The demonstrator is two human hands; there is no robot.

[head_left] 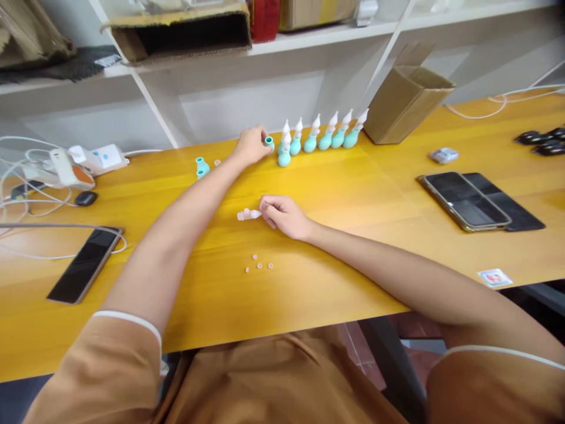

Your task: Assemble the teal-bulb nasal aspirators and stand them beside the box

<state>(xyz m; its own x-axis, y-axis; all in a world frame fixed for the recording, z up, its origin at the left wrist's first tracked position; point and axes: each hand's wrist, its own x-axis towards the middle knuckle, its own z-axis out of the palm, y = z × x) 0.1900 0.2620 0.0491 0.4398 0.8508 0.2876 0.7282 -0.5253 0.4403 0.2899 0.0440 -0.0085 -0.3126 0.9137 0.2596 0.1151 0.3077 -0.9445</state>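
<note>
Gripping a teal bulb point(269, 142) in closed left hand point(251, 145), far from body; right hand point(282, 215) pinches a clear nozzle tip point(248, 215) nearer in. Judgement: seat the tip straight and keep the bulb upright. Count: seven assembled bulbs point(318, 136) right of the left hand, two bare bulbs point(202, 166) left; four small caps point(258, 265) below the right hand.

Left hand point(251, 145) grips teal bulb point(269, 142); right hand point(282, 215) pinches clear nozzle point(248, 215).
</note>
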